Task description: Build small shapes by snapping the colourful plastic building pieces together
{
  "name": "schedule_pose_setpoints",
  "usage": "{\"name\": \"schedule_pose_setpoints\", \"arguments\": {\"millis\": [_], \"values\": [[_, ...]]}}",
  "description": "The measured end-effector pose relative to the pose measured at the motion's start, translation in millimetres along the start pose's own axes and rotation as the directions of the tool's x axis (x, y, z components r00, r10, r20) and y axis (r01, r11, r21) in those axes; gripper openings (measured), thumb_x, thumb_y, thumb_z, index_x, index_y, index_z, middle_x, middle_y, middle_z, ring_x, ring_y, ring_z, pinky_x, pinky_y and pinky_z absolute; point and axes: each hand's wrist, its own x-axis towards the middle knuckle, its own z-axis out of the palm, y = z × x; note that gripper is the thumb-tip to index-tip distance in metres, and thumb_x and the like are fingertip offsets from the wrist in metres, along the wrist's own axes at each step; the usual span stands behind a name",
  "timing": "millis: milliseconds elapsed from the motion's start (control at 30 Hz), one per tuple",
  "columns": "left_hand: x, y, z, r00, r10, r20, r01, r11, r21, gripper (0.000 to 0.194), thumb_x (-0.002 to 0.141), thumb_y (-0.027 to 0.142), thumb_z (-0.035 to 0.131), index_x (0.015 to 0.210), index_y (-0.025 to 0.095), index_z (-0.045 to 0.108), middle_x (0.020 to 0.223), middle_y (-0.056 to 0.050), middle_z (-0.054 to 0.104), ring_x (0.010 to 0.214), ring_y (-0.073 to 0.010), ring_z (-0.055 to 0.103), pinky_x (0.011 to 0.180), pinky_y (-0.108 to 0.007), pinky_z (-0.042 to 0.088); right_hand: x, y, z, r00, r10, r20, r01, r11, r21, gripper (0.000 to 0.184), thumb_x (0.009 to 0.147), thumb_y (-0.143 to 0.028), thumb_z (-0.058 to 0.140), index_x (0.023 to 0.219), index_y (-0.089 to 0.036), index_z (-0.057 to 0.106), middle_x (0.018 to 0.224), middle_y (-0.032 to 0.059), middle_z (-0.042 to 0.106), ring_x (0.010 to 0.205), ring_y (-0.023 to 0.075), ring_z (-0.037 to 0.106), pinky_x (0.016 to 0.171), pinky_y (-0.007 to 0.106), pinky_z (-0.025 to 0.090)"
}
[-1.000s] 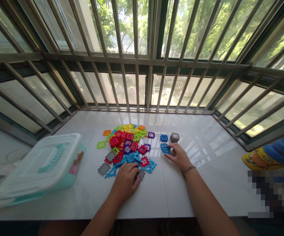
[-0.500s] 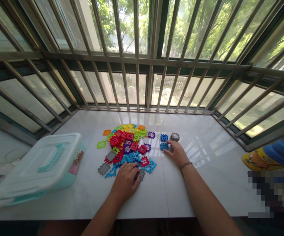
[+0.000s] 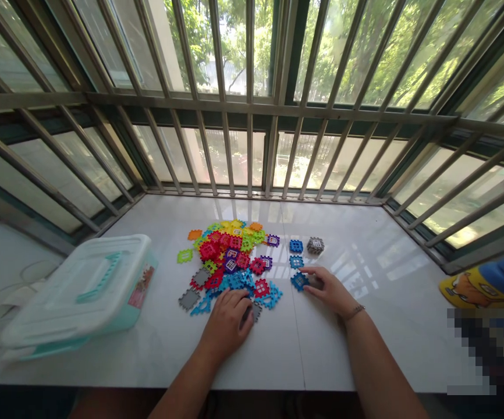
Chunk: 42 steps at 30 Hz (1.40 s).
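Observation:
Between the thumb and index finger of my right hand (image 3: 331, 291) is a blue window tile (image 3: 299, 282), low at the tabletop. Another blue window tile (image 3: 296, 262) lies just beyond it. Farther back sit a blue tile stack (image 3: 296, 247) and a grey stack (image 3: 315, 245) with a white window piece on top. My left hand (image 3: 230, 317) rests at the near edge of a heap of interlocking plastic tiles (image 3: 223, 247), its fingers extended over light-blue pieces (image 3: 237, 281). Beside its thumb, a grey tile (image 3: 256, 311) is partly covered.
A lidded turquoise storage box (image 3: 81, 291) stands on the left of the white table (image 3: 261, 361). At the right edge lies a yellow and blue container (image 3: 483, 282), near a pixelated patch. Metal bars (image 3: 252, 151) and windows border the table's far side.
My right hand has moved nearer with one blue tile, leaving another blue tile behind it. My left hand stays at the heap. The view has shifted slightly.

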Motion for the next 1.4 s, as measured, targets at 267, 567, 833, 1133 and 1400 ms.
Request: {"name": "schedule_pose_setpoints", "arguments": {"millis": [267,567,833,1133,1400], "values": [[-0.4,-1.5,1.1,1.0,-0.003,-0.001,0.003,1.0,-0.006,0.018,0.096,0.02,0.068,0.111,0.028,0.075,0.132,-0.009,0.078,0.128,-0.0314,0.071,0.123,-0.059,0.049,-5.5,-3.7,3.9,0.992,-0.018,-0.123,0.01,0.998,-0.066,0.05,0.095,-0.046,0.079,0.141,-0.028,0.067,0.14,0.013,0.071,0.134,0.0354,0.067,0.117,0.056,0.055],[-0.6,-1.6,0.7,1.0,0.0,0.015,0.0,1.0,0.003,0.017,0.098,0.021,0.066,0.112,0.027,0.073,0.133,-0.01,0.077,0.129,-0.0314,0.07,0.123,-0.061,0.048,-7.9,1.4,-1.4,0.997,0.046,-0.056,-0.049,0.997,-0.064,0.06,0.084,-0.048,0.089,0.137,-0.028,0.07,0.126,0.0098,0.078,0.124,0.0359,0.071,0.114,0.057,0.055],[-0.6,-1.5,0.7,1.0,0.007,0.008,-0.007,1.0,-0.006,0.018,0.097,0.021,0.066,0.112,0.027,0.075,0.133,-0.01,0.078,0.129,-0.0308,0.071,0.123,-0.06,0.048,27.7,3.8,7.9,0.957,0.094,-0.274,-0.094,0.995,0.011,0.044,0.089,-0.047,0.08,0.126,-0.027,0.065,0.124,0.0111,0.077,0.101,0.0286,0.075,0.093,0.047,0.064],[0.1,-1.0,0.2,1.0,-0.003,0.03,0.003,1.0,0.003,0.017,0.099,0.022,0.066,0.112,0.027,0.074,0.133,-0.009,0.078,0.129,-0.0308,0.07,0.124,-0.059,0.048,50.4,6.5,16.2,0.985,-0.032,-0.171,0.017,0.996,-0.086,0.055,0.089,-0.042,0.077,0.14,-0.028,0.061,0.132,0.0099,0.075,0.121,0.0321,0.073,0.11,0.052,0.059],[0.0,-0.8,-0.2,1.0,0.002,0.031,-0.003,1.0,0.004,0.017,0.098,0.021,0.066,0.112,0.027,0.074,0.134,-0.01,0.077,0.13,-0.0309,0.07,0.124,-0.061,0.048,42.4,0.3,18.6,0.979,-0.061,-0.196,0.039,0.992,-0.116,0.052,0.091,-0.043,0.079,0.138,-0.027,0.063,0.128,0.0117,0.074,0.12,0.0329,0.074,0.108,0.052,0.061]]}}
